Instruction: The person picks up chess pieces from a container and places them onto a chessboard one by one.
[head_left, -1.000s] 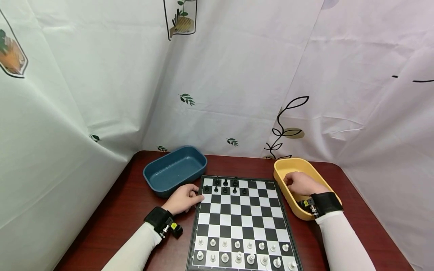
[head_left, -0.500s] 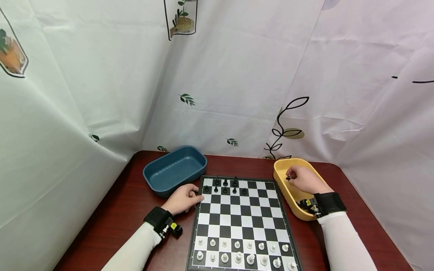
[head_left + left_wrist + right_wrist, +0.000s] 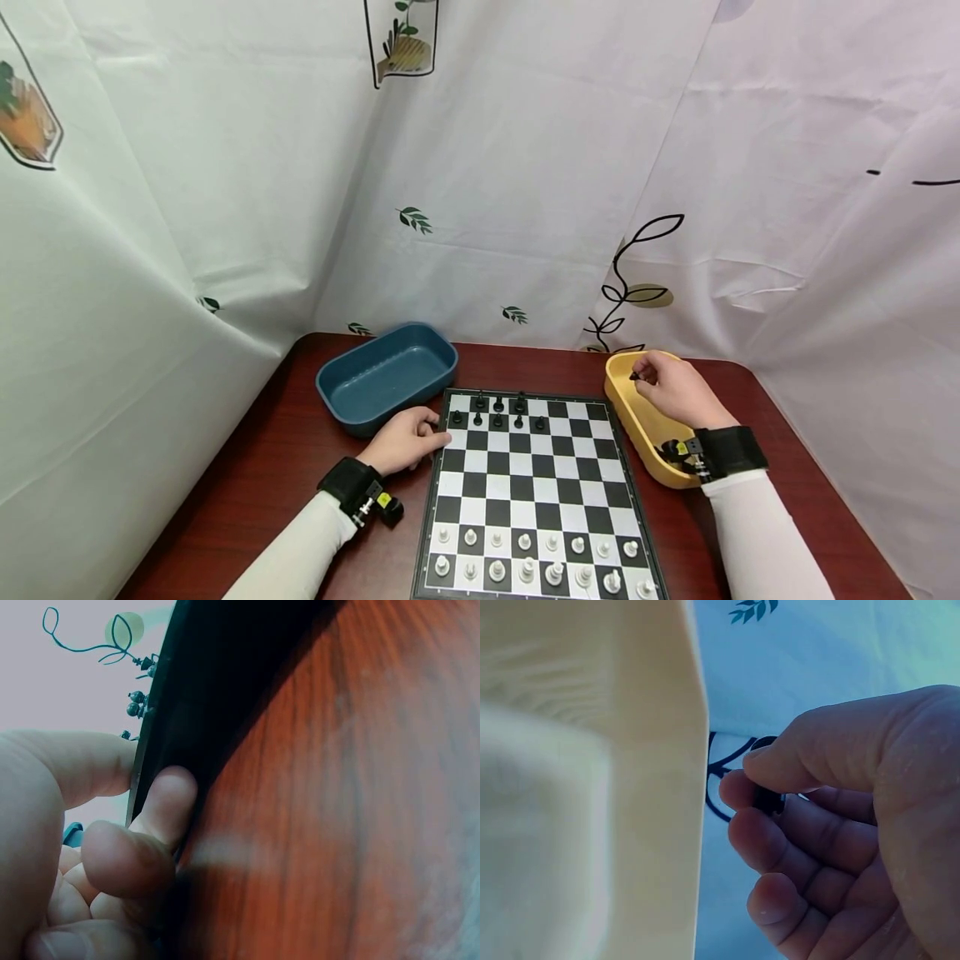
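Observation:
My right hand (image 3: 678,390) is over the far end of the yellow bin (image 3: 660,479). Its thumb and fingertips pinch a small black chess piece (image 3: 768,799), mostly hidden by them in the right wrist view. At the chessboard's (image 3: 525,483) upper left edge, my left hand (image 3: 401,440) grips the rim, thumb on top and a finger (image 3: 169,802) against the side. Black pieces stand in two partial rows at the board's far left, among them a black pawn (image 3: 541,423) at the right end of the nearer row. White pieces (image 3: 555,573) fill two rows along the near side.
A blue bin (image 3: 360,421) sits on the dark red table (image 3: 225,508) behind my left hand. The yellow bin stands close to the board's right edge. A patterned white cloth (image 3: 487,208) hangs behind the table and along both sides.
My right hand has risen from inside the yellow bin with the black chess piece pinched in its fingertips. My left hand and the pieces on the board have stayed put.

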The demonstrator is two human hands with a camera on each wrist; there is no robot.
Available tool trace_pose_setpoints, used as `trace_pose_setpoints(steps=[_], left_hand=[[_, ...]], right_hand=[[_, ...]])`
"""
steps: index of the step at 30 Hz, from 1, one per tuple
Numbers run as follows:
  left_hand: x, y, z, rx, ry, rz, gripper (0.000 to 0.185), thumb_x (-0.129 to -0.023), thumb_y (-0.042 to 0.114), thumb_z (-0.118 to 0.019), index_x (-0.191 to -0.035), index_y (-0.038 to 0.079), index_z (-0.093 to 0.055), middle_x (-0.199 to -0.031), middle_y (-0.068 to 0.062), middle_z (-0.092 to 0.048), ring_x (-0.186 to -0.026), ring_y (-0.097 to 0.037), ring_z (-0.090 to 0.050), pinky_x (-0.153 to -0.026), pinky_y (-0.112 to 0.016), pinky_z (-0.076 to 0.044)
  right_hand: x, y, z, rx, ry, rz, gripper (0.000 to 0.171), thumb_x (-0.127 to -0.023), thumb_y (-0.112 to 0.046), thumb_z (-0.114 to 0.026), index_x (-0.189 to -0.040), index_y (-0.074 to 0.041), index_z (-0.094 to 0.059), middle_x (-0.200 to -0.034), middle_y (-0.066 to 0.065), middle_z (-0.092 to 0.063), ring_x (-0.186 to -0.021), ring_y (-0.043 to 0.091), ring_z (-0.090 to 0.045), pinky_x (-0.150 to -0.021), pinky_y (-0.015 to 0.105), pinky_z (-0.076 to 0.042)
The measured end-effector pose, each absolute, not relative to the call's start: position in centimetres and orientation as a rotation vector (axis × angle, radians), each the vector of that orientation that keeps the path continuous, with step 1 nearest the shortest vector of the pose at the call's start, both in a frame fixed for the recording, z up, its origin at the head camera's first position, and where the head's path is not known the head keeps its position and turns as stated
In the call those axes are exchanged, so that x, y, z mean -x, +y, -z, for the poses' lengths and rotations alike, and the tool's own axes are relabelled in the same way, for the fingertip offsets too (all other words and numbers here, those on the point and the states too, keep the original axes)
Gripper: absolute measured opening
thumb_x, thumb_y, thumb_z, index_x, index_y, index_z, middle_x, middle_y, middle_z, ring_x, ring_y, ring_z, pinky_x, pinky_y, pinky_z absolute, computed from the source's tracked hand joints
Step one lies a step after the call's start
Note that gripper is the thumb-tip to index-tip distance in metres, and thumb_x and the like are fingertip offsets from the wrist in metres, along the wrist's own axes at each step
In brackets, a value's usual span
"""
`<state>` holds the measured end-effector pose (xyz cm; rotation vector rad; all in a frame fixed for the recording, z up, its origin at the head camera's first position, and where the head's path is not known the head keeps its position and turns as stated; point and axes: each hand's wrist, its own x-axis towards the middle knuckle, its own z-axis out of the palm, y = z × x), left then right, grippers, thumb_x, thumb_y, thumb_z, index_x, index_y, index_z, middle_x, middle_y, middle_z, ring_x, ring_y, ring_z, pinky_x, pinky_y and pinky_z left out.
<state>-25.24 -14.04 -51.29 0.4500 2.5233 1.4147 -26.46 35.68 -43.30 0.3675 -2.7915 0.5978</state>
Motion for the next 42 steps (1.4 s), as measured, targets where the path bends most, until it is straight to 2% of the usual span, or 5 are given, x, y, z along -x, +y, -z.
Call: trace_pose_setpoints(steps=[10, 17, 25, 36, 42], left_hand=[[25.1, -14.2, 51.1, -0.450, 2.533, -1.423, 0.049, -0.102, 0.030, -0.083, -0.132, -0.004, -0.064, -0.072, 0.000, -0.064, -0.045, -0.012, -0.050, -0.049, -0.031, -0.047], [25.3, -13.9, 51.3, -0.454, 2.522, -1.428, 0.050, -0.102, 0.029, -0.083, -0.133, -0.004, -0.064, -0.071, 0.000, -0.064, -0.045, -0.012, -0.050, -0.048, -0.031, -0.046], [25.2, -14.0, 51.3, -0.452, 2.516, -1.444, 0.050, -0.102, 0.029, -0.083, -0.133, -0.004, -0.064, -0.071, -0.001, -0.063, -0.045, -0.013, -0.049, -0.048, -0.032, -0.045], [25.4, -13.8, 51.6, -0.487, 2.531, -1.425, 0.049, -0.102, 0.030, -0.082, -0.132, -0.005, -0.064, -0.071, 0.000, -0.064, -0.044, -0.012, -0.051, -0.048, -0.031, -0.045], [25.3, -13.9, 51.5, -0.499, 2.527, -1.429, 0.049, -0.102, 0.030, -0.082, -0.132, -0.006, -0.064, -0.070, 0.001, -0.064, -0.044, -0.012, -0.050, -0.048, -0.031, -0.045]], right_hand=[[26.0, 33.1, 42.1, -0.449, -2.751, -0.523, 0.016, -0.098, -0.003, -0.075, -0.114, -0.004, -0.078, -0.101, 0.008, -0.076, -0.092, 0.028, -0.070, -0.083, 0.052, -0.057], [25.3, 31.4, 40.9, -0.503, -2.717, -0.425, 0.014, -0.101, -0.011, -0.077, -0.113, -0.009, -0.082, -0.102, 0.004, -0.079, -0.086, 0.022, -0.069, -0.080, 0.048, -0.057], [25.1, 27.9, 39.7, -0.599, -2.739, -0.461, 0.011, -0.102, -0.009, -0.075, -0.111, -0.010, -0.082, -0.108, 0.006, -0.079, -0.090, 0.022, -0.070, -0.081, 0.048, -0.059], [26.2, 22.6, 38.5, -0.910, -2.665, -0.416, 0.009, -0.103, -0.006, -0.077, -0.111, -0.009, -0.079, -0.102, 0.001, -0.072, -0.091, 0.019, -0.068, -0.084, 0.043, -0.060], [26.7, 19.6, 38.1, -1.019, -2.655, -0.357, 0.010, -0.102, -0.006, -0.077, -0.110, -0.011, -0.080, -0.103, 0.000, -0.071, -0.090, 0.017, -0.068, -0.081, 0.040, -0.060]])
